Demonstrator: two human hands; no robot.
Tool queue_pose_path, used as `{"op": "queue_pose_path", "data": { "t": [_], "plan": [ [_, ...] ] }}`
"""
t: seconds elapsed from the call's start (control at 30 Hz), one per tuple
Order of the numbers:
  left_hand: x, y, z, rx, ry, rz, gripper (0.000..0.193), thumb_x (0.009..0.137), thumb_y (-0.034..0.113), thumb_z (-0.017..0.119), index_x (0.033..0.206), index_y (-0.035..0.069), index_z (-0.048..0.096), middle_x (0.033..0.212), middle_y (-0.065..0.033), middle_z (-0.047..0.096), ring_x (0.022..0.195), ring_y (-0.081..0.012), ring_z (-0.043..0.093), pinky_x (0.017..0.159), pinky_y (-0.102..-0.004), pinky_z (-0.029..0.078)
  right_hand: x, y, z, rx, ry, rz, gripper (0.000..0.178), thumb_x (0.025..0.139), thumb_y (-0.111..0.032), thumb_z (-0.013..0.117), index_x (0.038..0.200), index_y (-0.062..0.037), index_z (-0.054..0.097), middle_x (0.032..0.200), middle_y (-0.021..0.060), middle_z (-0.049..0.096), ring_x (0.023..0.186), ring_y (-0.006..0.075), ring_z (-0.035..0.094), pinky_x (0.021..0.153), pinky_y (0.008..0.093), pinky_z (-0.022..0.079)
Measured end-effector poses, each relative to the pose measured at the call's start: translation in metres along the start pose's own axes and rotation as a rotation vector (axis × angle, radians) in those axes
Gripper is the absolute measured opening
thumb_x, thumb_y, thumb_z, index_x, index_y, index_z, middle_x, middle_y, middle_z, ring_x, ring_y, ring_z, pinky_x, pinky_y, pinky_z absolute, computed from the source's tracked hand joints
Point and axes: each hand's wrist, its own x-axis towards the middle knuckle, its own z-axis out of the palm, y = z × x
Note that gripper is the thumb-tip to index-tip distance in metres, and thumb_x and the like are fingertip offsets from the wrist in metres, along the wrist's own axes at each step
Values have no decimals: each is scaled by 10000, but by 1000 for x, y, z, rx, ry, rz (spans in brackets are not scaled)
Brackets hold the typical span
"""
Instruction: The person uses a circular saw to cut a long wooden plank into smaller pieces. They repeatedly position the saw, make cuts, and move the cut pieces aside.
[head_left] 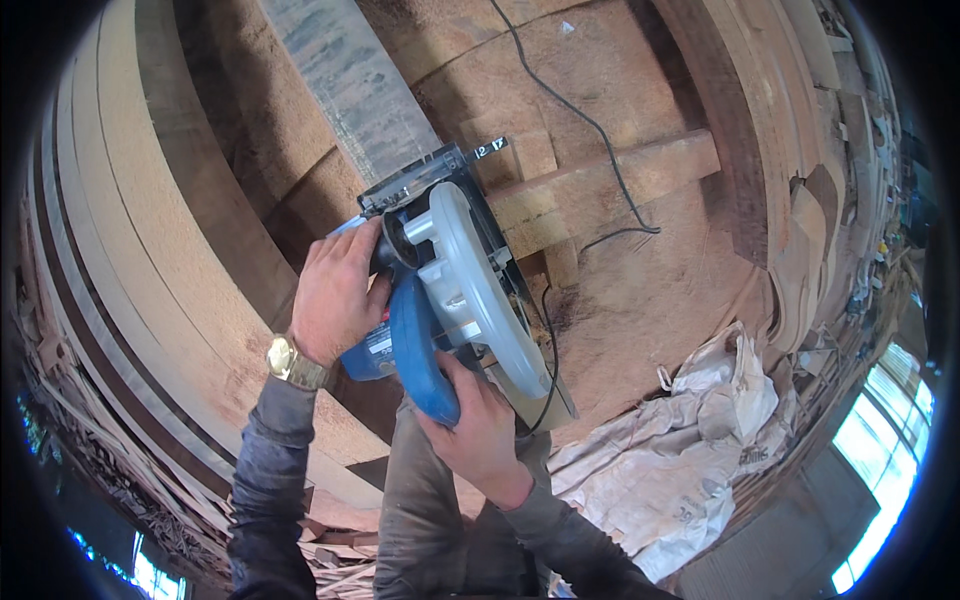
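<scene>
Across a long grey-faced plank (350, 90) sits the item under inspection, a circular saw (455, 300) with a silver guard, a black base plate and a blue body. The plank runs away beyond the saw's far side. Blade contact with the wood cannot be determined; the guard covers that area.

Left hand (338, 292): at the saw's left front, fingers side by side and closed over the black front knob (397, 245), thumb below. A gold-coloured watch (291, 362) is worn on that wrist.

Right hand (482, 432): at the saw's near end, clamped on the blue rear handle (420, 350). Several fingertips are hidden behind the handle; whether one presses a trigger cannot be told.

Surroundings: a black cable (590, 122) lies to the right of the saw, near a short timber crosspiece (620, 185). Left of the saw, broad boards (150, 240) coated with sawdust run lengthwise. A crumpled white sack (660, 470) lies to the saw's near right. The person's trouser legs (415, 510) are directly on its near side.
</scene>
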Motion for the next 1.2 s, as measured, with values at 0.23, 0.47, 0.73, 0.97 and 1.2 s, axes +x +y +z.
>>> {"op": "queue_pose_path", "data": {
  "t": [0.23,0.47,0.73,0.97,1.2],
  "plan": [
    [5,-8,14,-41,25,-133,363,752,169,750,1083,78,635,870,-162,707,790,-393,691,673,-473,552,8,5,15,38,136,-16,519,753,-218,844,1225,-95,667,887,73,702,735,273,691,649,386,550],
    [11,0,16,76,-38,-307,269,715,210,731,950,95,671,794,-165,707,767,-398,699,673,-505,555,9,2,13,109,130,2,548,723,-272,911,1167,-44,683,873,116,731,714,252,721,646,364,573],
    [17,6,10,122,-216,-433,272,691,190,730,942,87,708,836,-199,724,824,-413,717,746,-515,577,4,8,21,55,219,-4,419,718,-172,850,1077,-22,694,836,128,723,711,277,734,659,366,585],
    [22,9,11,160,-226,-457,275,693,203,731,939,82,725,910,-206,740,897,-406,724,793,-496,587,8,8,21,57,232,8,325,721,-234,815,973,-66,694,793,143,718,698,337,719,640,423,576],
    [23,3,16,221,-186,-443,331,724,277,726,987,78,753,953,-231,739,949,-423,717,862,-494,582,10,13,29,98,247,1,291,741,-282,796,937,-96,688,775,158,717,718,367,718,654,467,574]
  ]
}}
